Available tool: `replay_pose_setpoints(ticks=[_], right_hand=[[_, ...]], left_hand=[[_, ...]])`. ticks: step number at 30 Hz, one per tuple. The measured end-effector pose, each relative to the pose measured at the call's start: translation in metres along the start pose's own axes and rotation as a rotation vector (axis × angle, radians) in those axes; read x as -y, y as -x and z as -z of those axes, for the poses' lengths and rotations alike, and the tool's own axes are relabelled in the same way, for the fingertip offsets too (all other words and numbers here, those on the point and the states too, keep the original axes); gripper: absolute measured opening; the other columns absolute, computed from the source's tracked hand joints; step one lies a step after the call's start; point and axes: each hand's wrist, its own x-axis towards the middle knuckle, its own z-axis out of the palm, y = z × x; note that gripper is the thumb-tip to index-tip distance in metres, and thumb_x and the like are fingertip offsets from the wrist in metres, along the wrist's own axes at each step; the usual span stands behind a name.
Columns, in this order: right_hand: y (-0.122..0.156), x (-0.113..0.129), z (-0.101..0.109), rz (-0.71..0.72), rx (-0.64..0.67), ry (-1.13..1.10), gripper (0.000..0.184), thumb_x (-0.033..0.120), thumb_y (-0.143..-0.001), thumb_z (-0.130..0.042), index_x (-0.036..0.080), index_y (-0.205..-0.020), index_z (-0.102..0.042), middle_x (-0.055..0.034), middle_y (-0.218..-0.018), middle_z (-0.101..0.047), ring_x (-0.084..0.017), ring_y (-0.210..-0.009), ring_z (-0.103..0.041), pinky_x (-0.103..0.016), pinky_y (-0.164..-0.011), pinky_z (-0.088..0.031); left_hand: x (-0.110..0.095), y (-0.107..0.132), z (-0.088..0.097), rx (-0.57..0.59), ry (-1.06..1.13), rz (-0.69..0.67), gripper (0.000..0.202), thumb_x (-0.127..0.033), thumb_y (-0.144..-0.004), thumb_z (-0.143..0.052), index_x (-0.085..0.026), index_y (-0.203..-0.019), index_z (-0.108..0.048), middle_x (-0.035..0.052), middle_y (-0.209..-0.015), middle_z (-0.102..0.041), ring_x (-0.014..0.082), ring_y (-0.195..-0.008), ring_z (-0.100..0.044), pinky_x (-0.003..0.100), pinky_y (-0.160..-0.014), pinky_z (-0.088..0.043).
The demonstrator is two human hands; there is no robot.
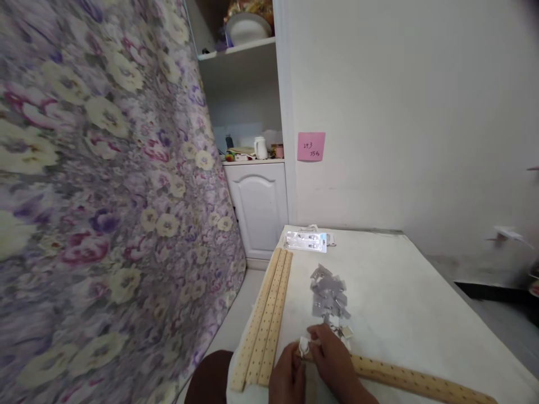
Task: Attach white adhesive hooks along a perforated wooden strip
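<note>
One white piece (304, 345) between fingers (289, 359)

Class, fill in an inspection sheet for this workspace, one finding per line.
Surface: pale table.
Job's things: perforated wooden strip, small white fitting at its left end; three similar strips lie side by side at left.
Clutter: pile of small packets; clear package near the far edge.
Hands: left hand grips the strip's end; right hand beside the fitting, contact unclear.
Cables: nothing seen for certain.
Surroundings: floral curtain, white cabinet, pink note on the wall.
</note>
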Motion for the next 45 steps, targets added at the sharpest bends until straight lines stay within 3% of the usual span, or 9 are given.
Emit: replay_pose_setpoints(ticks=[4, 11, 22, 28, 32, 37, 40, 43, 45], right_hand=[[0.001, 0.003, -0.001, -0.009, 0.013, 0.029, 0.024, 0.017, -0.08, -0.042, 0.021, -0.094, -0.061, -0.0041, -0.095, -0.066, -0.017, -0.09, -0.062, -0.027, -0.08, -0.045], [-0.002, 0.01, 0.0, -0.082, 0.035, 0.07, 0.02, 0.016, -0.077, -0.045, 0.023, -0.088, -0.06, -0.0014, -0.09, -0.066, -0.016, -0.085, -0.062, -0.026, -0.075, -0.042], [-0.007, 0.013, 0.004, -0.148, 0.066, 0.097, 0.017, 0.018, -0.076, -0.046, 0.025, -0.084, -0.06, 0.0005, -0.086, -0.068, -0.017, -0.082, -0.064, -0.025, -0.07, -0.04], [0.002, 0.014, 0.001, -0.027, -0.015, 0.076, 0.024, 0.018, -0.079, -0.045, 0.023, -0.094, -0.062, -0.0028, -0.094, -0.067, -0.018, -0.087, -0.064, -0.027, -0.077, -0.045], [0.015, 0.011, 0.013, 0.055, -0.077, -0.045, 0.029, 0.02, -0.082, -0.043, 0.021, -0.106, -0.059, -0.0057, -0.102, -0.066, -0.018, -0.093, -0.063, -0.027, -0.082, -0.048], [0.04, -0.035, 0.06, -0.028, -0.141, -0.064, 0.024, 0.033, -0.085, -0.045, 0.024, -0.099, -0.061, -0.0044, -0.093, -0.067, -0.018, -0.079, -0.064, -0.028, -0.073, -0.051], [0.057, -0.079, 0.087, -0.079, -0.183, 0.044, 0.025, 0.04, -0.078, -0.056, 0.024, -0.094, -0.066, -0.0067, -0.096, -0.068, -0.022, -0.088, -0.063, -0.031, -0.08, -0.05], [0.066, -0.109, 0.098, -0.085, -0.117, 0.13, 0.027, 0.038, -0.07, -0.065, 0.026, -0.094, -0.069, -0.007, -0.102, -0.068, -0.024, -0.093, -0.061, -0.035, -0.084, -0.048], [0.068, -0.116, 0.098, -0.082, -0.091, 0.16, 0.032, 0.035, -0.066, -0.068, 0.028, -0.097, -0.069, -0.0063, -0.105, -0.068, -0.025, -0.096, -0.061, -0.036, -0.086, -0.046]], left_hand=[[0.008, -0.001, -0.005, -0.031, 0.004, -0.045, 0.038, -0.031, -0.08, -0.046, -0.017, -0.11, -0.062, 0.0113, -0.104, -0.07, 0.0219, -0.092, -0.065, 0.034, -0.083, -0.052], [0.01, -0.003, -0.006, 0.015, 0.049, -0.123, 0.035, -0.039, -0.085, -0.044, -0.019, -0.104, -0.065, 0.0112, -0.094, -0.07, 0.0209, -0.085, -0.065, 0.032, -0.077, -0.053], [0.004, -0.005, -0.006, 0.057, 0.049, -0.085, 0.036, -0.044, -0.085, -0.042, -0.02, -0.1, -0.064, 0.0101, -0.09, -0.07, 0.0209, -0.08, -0.066, 0.031, -0.073, -0.052], [0.007, -0.003, -0.004, -0.042, 0.032, -0.056, 0.04, -0.045, -0.083, -0.045, -0.018, -0.104, -0.063, 0.0112, -0.101, -0.071, 0.0229, -0.091, -0.066, 0.033, -0.082, -0.052], [-0.004, 0.0, 0.002, -0.07, -0.016, -0.056, 0.043, -0.049, -0.081, -0.044, -0.018, -0.104, -0.063, 0.0088, -0.092, -0.073, 0.0221, -0.084, -0.067, 0.031, -0.072, -0.054], [-0.016, 0.003, 0.006, -0.094, 0.005, -0.033, 0.047, -0.054, -0.082, -0.042, -0.017, -0.102, -0.063, 0.0041, -0.073, -0.07, 0.0178, -0.059, -0.062, 0.029, -0.06, -0.051], [-0.014, 0.005, 0.006, -0.132, 0.024, -0.004, 0.048, -0.055, -0.082, -0.042, -0.017, -0.102, -0.063, 0.0052, -0.077, -0.07, 0.0186, -0.063, -0.063, 0.029, -0.063, -0.052], [-0.01, 0.004, 0.005, -0.147, 0.031, 0.0, 0.049, -0.056, -0.081, -0.043, -0.017, -0.104, -0.063, 0.0062, -0.082, -0.071, 0.0195, -0.068, -0.064, 0.03, -0.066, -0.052], [-0.008, 0.004, 0.005, -0.152, 0.035, -0.015, 0.05, -0.058, -0.081, -0.044, -0.018, -0.103, -0.063, 0.0059, -0.083, -0.071, 0.019, -0.067, -0.064, 0.029, -0.064, -0.052]])
